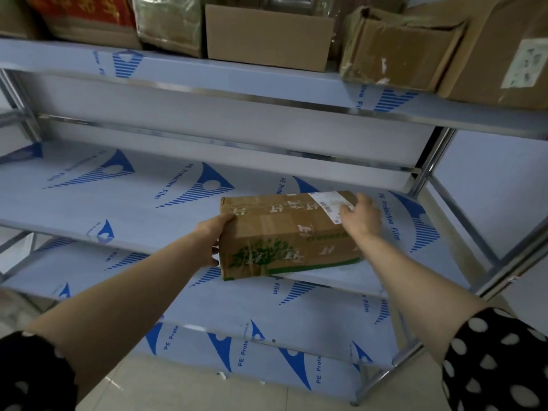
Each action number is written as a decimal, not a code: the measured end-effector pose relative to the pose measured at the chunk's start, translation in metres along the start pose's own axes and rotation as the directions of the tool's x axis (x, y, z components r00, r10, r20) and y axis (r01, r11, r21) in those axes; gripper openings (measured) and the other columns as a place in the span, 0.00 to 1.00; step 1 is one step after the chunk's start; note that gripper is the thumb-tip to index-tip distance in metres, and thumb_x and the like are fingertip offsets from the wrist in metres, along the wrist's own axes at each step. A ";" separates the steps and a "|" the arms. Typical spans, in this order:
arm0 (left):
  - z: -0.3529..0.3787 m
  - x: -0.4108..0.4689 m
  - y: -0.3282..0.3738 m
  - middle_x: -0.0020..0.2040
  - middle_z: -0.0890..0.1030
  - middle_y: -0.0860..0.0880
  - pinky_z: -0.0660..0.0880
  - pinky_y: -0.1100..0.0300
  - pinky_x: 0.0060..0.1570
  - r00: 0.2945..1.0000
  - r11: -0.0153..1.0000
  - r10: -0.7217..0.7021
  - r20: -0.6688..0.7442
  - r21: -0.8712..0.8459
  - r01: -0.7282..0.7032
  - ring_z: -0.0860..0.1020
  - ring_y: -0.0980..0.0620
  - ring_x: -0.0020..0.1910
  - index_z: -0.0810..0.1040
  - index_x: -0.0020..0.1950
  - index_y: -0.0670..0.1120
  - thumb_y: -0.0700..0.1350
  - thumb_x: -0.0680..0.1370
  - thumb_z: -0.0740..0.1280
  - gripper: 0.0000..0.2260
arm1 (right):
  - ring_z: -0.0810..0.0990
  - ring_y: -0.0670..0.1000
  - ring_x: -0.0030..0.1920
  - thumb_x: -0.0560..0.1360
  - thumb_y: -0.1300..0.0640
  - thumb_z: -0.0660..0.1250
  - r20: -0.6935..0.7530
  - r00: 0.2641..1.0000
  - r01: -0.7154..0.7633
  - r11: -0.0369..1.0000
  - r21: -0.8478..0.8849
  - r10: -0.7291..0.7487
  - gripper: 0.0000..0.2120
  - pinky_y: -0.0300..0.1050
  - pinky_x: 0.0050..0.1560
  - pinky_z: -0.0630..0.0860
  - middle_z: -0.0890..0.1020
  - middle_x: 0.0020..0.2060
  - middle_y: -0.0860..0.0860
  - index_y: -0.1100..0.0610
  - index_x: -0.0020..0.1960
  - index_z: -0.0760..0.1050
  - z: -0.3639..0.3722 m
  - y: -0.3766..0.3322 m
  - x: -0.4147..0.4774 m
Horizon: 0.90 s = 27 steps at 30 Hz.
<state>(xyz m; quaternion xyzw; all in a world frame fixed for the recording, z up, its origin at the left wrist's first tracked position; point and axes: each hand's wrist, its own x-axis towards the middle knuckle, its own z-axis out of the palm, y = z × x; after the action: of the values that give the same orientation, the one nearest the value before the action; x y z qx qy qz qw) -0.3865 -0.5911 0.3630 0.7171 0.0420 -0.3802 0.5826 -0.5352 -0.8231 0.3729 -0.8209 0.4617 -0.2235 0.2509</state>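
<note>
Box [289, 232] half on mid shelf [118, 209]; L hand [212, 235] grips left end, R hand [360, 216] flat on right. Next, likely: slide fully in.

Four shelves [178, 185]; three plain cardboard boxes [268, 37] at upper right, one taped box [284, 232] at centre; two hands, left hand [212, 237] and right hand [360, 218].

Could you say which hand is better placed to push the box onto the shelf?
Probably left: the left hand grips the box at its end; the right hand only rests on top.
</note>
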 end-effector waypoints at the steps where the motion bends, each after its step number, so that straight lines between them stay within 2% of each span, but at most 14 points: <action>1: 0.001 -0.001 0.000 0.60 0.74 0.41 0.66 0.36 0.65 1.000 1.000 -0.008 -0.004 0.000 0.008 0.73 0.39 0.60 0.66 0.64 0.44 0.57 0.76 0.66 0.23 | 0.71 0.60 0.66 0.79 0.52 0.62 0.022 0.999 -0.049 0.999 0.017 0.049 0.26 0.56 0.65 0.70 0.69 0.68 0.60 0.61 0.72 0.62 -0.005 0.007 0.010; 3: 0.004 -0.003 0.001 0.57 0.74 0.41 0.67 0.36 0.63 1.000 1.000 -0.021 -0.015 -0.008 0.021 0.73 0.40 0.57 0.66 0.62 0.45 0.57 0.77 0.65 0.21 | 0.73 0.60 0.64 0.80 0.52 0.60 0.094 0.988 -0.128 0.989 0.074 0.121 0.26 0.51 0.62 0.72 0.71 0.67 0.61 0.65 0.72 0.61 -0.014 0.016 0.023; 4: 0.005 -0.004 0.002 0.57 0.74 0.41 0.67 0.36 0.63 0.999 1.000 -0.021 -0.025 -0.015 0.021 0.74 0.39 0.57 0.66 0.62 0.45 0.57 0.77 0.65 0.21 | 0.75 0.60 0.60 0.81 0.52 0.60 0.142 0.978 -0.167 0.980 0.110 0.151 0.25 0.48 0.56 0.72 0.74 0.63 0.61 0.66 0.71 0.62 -0.017 0.019 0.026; 6: 0.008 -0.006 0.002 0.57 0.74 0.41 0.68 0.35 0.62 0.999 1.000 -0.024 -0.042 -0.020 0.023 0.73 0.39 0.57 0.65 0.62 0.45 0.57 0.77 0.65 0.21 | 0.78 0.55 0.46 0.81 0.51 0.59 0.228 0.958 -0.216 0.958 0.188 0.171 0.22 0.44 0.44 0.73 0.78 0.49 0.57 0.66 0.67 0.66 -0.019 0.026 0.032; 8: 0.011 -0.008 0.000 0.57 0.74 0.41 0.67 0.35 0.63 0.997 0.999 -0.030 -0.065 -0.019 0.029 0.73 0.39 0.58 0.65 0.62 0.44 0.57 0.77 0.64 0.22 | 0.78 0.51 0.39 0.81 0.49 0.59 0.313 0.931 -0.272 0.928 0.257 0.186 0.20 0.43 0.38 0.73 0.79 0.42 0.54 0.66 0.62 0.70 -0.018 0.034 0.037; 11: 0.016 -0.014 -0.003 0.55 0.75 0.41 0.67 0.36 0.63 0.994 0.999 -0.029 -0.104 -0.026 0.026 0.73 0.40 0.57 0.65 0.63 0.44 0.57 0.77 0.65 0.22 | 0.82 0.53 0.41 0.80 0.48 0.62 0.405 0.896 -0.329 0.885 0.328 0.183 0.20 0.44 0.38 0.77 0.82 0.43 0.56 0.63 0.62 0.71 -0.015 0.041 0.043; 15: 0.021 -0.026 -0.010 0.48 0.75 0.42 0.69 0.39 0.56 0.986 0.999 -0.020 -0.167 -0.049 0.012 0.74 0.40 0.53 0.66 0.61 0.44 0.56 0.78 0.64 0.20 | 0.82 0.54 0.40 0.79 0.52 0.64 0.467 0.875 -0.325 0.865 0.382 0.123 0.12 0.47 0.43 0.79 0.83 0.42 0.56 0.62 0.51 0.75 -0.017 0.040 0.045; 19: 0.010 -0.042 -0.015 0.47 0.76 0.42 0.69 0.39 0.58 0.973 0.995 -0.003 -0.231 -0.094 -0.020 0.74 0.41 0.54 0.67 0.61 0.43 0.56 0.78 0.64 0.20 | 0.81 0.51 0.37 0.79 0.52 0.65 0.473 0.881 -0.261 0.865 0.429 0.031 0.10 0.41 0.33 0.75 0.82 0.40 0.54 0.59 0.46 0.74 -0.015 0.024 0.043; 21: -0.002 -0.054 -0.018 0.48 0.76 0.42 0.70 0.39 0.58 0.961 0.992 0.005 -0.275 -0.120 -0.039 0.75 0.42 0.53 0.68 0.62 0.43 0.56 0.77 0.65 0.21 | 0.80 0.50 0.37 0.79 0.52 0.64 0.487 0.873 -0.236 0.865 0.442 -0.010 0.09 0.41 0.34 0.75 0.82 0.40 0.53 0.57 0.43 0.74 -0.010 0.012 0.040; 24: -0.025 -0.074 -0.028 0.49 0.77 0.42 0.71 0.39 0.56 0.939 0.987 0.003 -0.343 -0.148 -0.058 0.76 0.43 0.50 0.68 0.61 0.43 0.56 0.76 0.66 0.21 | 0.82 0.53 0.43 0.78 0.52 0.65 0.523 0.849 -0.188 0.880 0.436 -0.078 0.09 0.47 0.45 0.80 0.83 0.43 0.54 0.57 0.44 0.75 0.003 -0.010 0.030; 25: -0.035 -0.082 -0.033 0.49 0.77 0.42 0.72 0.39 0.54 0.930 0.986 -0.001 -0.367 -0.158 -0.061 0.77 0.43 0.48 0.68 0.61 0.43 0.56 0.76 0.67 0.21 | 0.81 0.54 0.44 0.78 0.51 0.65 0.538 0.837 -0.171 0.885 0.433 -0.102 0.10 0.47 0.45 0.79 0.82 0.44 0.54 0.58 0.46 0.75 0.009 -0.018 0.025; 27: -0.056 -0.098 -0.044 0.48 0.77 0.42 0.73 0.40 0.54 0.908 0.979 -0.015 -0.419 -0.189 -0.071 0.77 0.44 0.46 0.68 0.61 0.43 0.55 0.76 0.67 0.21 | 0.80 0.52 0.42 0.78 0.51 0.65 0.566 0.808 -0.129 0.887 0.443 -0.164 0.10 0.43 0.38 0.76 0.81 0.43 0.53 0.59 0.50 0.75 0.019 -0.038 0.011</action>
<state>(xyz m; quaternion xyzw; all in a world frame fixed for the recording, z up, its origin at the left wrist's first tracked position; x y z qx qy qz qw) -0.4498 -0.4909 0.3875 0.7201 0.1936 -0.2029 0.6347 -0.4942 -0.8122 0.3836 -0.7700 0.2866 -0.0635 0.5665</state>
